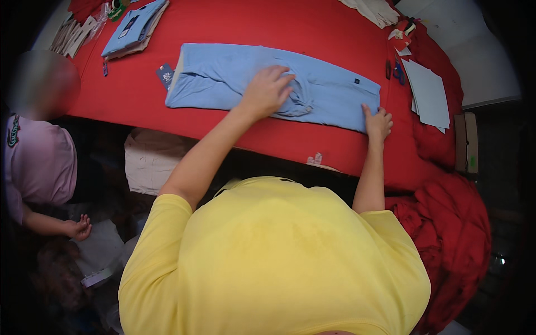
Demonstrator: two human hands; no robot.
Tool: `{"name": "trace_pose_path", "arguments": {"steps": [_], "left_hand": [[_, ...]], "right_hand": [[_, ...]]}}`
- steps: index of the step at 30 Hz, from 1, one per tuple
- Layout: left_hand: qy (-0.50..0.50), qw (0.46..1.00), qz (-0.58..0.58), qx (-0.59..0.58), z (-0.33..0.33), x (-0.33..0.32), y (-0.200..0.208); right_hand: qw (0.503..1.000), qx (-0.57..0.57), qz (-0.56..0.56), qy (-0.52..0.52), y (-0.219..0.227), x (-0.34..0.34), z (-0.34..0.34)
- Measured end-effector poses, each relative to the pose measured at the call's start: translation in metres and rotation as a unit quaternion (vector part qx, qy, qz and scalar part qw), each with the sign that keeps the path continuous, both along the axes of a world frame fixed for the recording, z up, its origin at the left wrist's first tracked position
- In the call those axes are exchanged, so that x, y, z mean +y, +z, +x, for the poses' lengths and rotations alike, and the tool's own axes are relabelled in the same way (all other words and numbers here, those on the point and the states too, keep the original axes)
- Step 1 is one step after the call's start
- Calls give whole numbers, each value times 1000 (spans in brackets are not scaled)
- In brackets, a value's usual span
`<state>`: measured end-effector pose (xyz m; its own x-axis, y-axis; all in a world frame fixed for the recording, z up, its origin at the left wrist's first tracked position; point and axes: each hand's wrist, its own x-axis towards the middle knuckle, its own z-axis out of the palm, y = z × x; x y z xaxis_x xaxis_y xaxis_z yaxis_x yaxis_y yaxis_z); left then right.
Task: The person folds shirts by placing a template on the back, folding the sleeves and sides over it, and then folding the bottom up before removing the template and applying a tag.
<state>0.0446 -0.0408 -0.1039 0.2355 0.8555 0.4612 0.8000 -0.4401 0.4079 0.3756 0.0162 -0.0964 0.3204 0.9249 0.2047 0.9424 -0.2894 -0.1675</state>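
Note:
A light blue garment (223,70), folded into a long strip, lies across the red-covered table (223,19) in front of me. A dark hang tag (165,76) pokes out at its left end, where a pale inner side shows. A small dark patch (357,81) sits toward its right end. My left hand (268,92) is over the rumpled middle of the garment, fingers spread and empty. At the right end, my right hand (379,123) touches the corner with thumb and fingers apart.
Folded blue garments (133,30) are stacked at the far left. On the right are blue-handled scissors (398,72), pale sheets (427,92) and a cardboard box (465,142). Red cloth (446,223) hangs beside me. Another person in pink (42,162) is at the left.

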Motion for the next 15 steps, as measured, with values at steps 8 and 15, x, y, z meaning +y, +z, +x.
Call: {"name": "trace_pose_path", "arguments": {"steps": [8,15], "left_hand": [[118,982,-23,144,51,17,-30],[146,798,-263,-522,51,18,-11]], "right_hand": [[931,339,-31,128,-5,29,42],[720,465,-190,479,53,-18,-108]]}}
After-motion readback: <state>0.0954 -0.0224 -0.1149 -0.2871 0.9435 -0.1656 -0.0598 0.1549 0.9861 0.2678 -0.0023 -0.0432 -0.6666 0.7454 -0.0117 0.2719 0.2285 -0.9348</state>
